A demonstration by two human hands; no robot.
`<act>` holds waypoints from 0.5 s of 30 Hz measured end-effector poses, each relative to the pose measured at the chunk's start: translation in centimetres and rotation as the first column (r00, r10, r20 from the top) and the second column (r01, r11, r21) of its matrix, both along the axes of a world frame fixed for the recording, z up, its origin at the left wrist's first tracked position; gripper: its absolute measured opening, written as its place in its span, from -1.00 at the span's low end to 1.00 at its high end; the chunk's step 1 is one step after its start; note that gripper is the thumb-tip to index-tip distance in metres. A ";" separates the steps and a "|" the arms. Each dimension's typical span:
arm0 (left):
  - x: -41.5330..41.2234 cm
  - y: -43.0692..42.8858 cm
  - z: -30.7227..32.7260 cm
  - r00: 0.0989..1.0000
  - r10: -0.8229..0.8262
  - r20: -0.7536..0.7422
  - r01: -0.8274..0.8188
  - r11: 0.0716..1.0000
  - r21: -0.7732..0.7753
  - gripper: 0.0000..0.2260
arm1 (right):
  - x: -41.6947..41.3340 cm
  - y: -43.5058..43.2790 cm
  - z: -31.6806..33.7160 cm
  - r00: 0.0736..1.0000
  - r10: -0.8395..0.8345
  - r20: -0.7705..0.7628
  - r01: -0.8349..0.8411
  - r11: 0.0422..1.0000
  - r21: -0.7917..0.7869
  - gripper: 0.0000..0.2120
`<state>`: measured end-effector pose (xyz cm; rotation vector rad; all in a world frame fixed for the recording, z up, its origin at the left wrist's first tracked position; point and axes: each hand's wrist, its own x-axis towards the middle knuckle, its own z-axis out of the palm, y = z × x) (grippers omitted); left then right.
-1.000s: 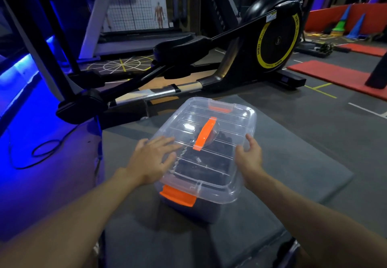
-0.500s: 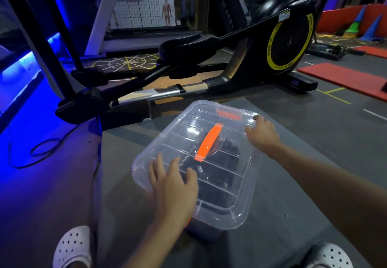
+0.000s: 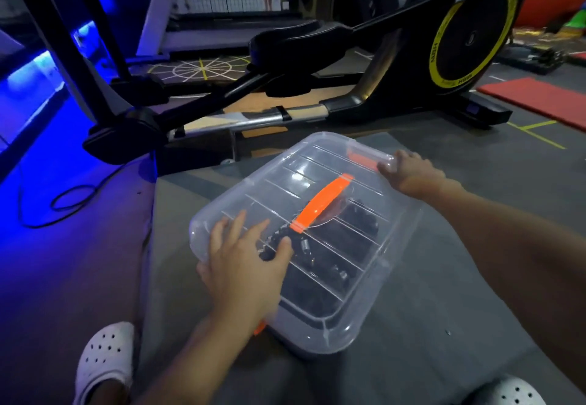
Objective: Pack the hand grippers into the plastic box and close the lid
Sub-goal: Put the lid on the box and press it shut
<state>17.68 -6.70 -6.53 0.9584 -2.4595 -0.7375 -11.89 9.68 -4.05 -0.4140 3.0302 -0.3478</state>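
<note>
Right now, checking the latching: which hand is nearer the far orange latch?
Right. The right hand touches the far orange latch; the left hand presses the lid's near end.

Bare grey mat [image 3: 444, 278] right of the plastic box [image 3: 374, 278]; black elliptical trainer [image 3: 348, 87] close behind.

A grey floor mat [image 3: 412, 357] lies in front of you, carrying the clear plastic box [image 3: 364, 278]; your white clogs [image 3: 104, 363] stand at its near edge.
</note>
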 end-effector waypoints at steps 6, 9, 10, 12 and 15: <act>-1.8 -6.3 -0.5 0.962 -0.272 -0.017 0.273 0.962 0.032 -0.45 | 4.1 2.7 -0.5 0.983 -0.181 -0.007 0.180 0.983 -0.042 -0.44; -3.0 -9.1 -0.4 0.910 -0.413 -0.040 0.415 0.909 0.033 -0.44 | 7.6 3.7 -1.0 0.946 -0.317 -0.076 0.308 0.945 -0.108 -0.49; -3.5 -9.8 -0.1 0.888 -0.459 -0.036 0.460 0.887 0.024 -0.47 | 8.8 3.9 -1.2 0.930 -0.357 -0.082 0.347 0.930 -0.121 -0.49; -4.1 -11.1 0.5 0.847 -0.531 -0.004 0.531 0.847 0.020 -0.50 | 11.1 4.3 -1.5 0.907 -0.411 -0.089 0.398 0.907 -0.137 -0.48; -4.4 -11.9 1.0 0.822 -0.566 0.063 0.567 0.824 0.009 -0.44 | 13.3 4.8 -1.9 0.883 -0.460 -0.093 0.443 0.883 -0.152 -0.45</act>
